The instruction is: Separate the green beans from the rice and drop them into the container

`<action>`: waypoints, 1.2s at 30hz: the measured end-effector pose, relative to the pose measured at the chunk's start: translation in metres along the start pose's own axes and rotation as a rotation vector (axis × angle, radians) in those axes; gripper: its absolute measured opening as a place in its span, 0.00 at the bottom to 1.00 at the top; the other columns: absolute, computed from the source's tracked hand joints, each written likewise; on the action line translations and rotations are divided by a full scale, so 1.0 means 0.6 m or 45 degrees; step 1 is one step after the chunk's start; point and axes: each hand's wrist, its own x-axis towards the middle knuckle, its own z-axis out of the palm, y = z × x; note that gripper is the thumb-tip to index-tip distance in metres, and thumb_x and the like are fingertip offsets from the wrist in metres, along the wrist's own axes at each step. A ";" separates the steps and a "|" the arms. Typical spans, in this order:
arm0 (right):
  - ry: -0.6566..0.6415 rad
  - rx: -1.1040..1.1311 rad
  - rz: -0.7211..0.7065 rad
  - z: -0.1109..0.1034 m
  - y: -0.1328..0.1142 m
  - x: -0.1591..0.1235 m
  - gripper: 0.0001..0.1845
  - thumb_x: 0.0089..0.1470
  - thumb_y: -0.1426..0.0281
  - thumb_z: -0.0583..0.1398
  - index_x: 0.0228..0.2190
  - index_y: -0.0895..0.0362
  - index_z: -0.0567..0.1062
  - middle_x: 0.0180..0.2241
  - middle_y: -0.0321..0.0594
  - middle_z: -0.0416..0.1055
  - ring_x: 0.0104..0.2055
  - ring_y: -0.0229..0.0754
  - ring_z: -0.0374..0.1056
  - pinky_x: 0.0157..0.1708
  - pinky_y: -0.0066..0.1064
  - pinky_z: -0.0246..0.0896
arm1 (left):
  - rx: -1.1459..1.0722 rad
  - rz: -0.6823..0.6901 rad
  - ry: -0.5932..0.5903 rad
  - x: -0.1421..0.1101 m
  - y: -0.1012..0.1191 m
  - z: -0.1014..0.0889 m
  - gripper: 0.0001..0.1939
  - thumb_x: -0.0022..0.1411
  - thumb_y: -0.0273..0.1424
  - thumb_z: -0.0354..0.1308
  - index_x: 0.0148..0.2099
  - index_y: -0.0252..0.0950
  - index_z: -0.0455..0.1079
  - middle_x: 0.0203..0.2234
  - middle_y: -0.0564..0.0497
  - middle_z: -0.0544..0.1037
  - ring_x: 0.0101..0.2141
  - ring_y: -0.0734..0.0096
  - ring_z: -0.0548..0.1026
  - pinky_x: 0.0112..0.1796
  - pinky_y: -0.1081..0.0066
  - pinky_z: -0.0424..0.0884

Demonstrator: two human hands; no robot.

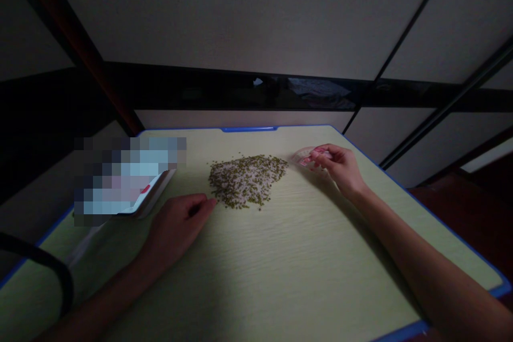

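Observation:
A loose pile of small green beans mixed with pale, rice-like grains (248,179) is spread on the pale wood-look table (256,262). My left hand (178,222) rests at the pile's left edge with its fingers curled and the thumb pointing toward the grains. Whatever it may hold is hidden. Right of the pile, my right hand (339,165) pinches a clear, rounded plastic dish (303,156) with a pinkish tint. The fingers cover part of this dish, so its full shape and contents cannot be made out.
To the left, a lit screen device (150,171), mostly pixelated, leans at a slant on the table. A dark curved cable or bar (52,264) crosses the lower left. Blue edging (248,129) runs around the tabletop. Behind stands a pale panelled cabinet (240,21) with a dark glossy strip.

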 end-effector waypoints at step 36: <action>-0.766 -0.936 -1.692 0.085 -0.031 -0.112 0.12 0.57 0.75 0.52 0.41 0.62 0.72 0.27 0.39 0.76 0.26 0.33 0.69 0.20 0.25 0.63 | -0.032 0.014 0.022 -0.003 0.004 -0.001 0.19 0.52 0.42 0.44 0.15 0.38 0.52 0.11 0.58 0.57 0.18 0.74 0.60 0.22 0.73 0.51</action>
